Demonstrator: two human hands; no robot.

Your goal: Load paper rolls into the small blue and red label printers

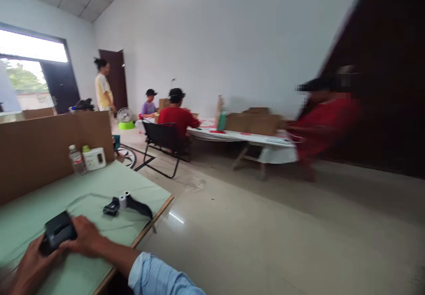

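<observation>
A small black boxy device, which looks like a portable receipt printer (59, 230), is held between both my hands at the lower left, over the pale green table top (133, 175). My left hand (36, 259) grips its near left side, partly blurred. Around its right edge are the fingers of my right hand (84, 237). Farther right lie two white paper rolls (122, 202), a black clip-like part (111, 207) and a black strap (141, 207) that reaches the table's edge.
A cardboard panel (49, 149) stands along the table's far side. Before it are a clear bottle (77, 160) and a white jug (96, 158). Across the tiled floor (232, 224), people sit at a long white-covered table (245, 137), with a black folding chair (161, 135) nearby. Another person (103, 87) stands by the door.
</observation>
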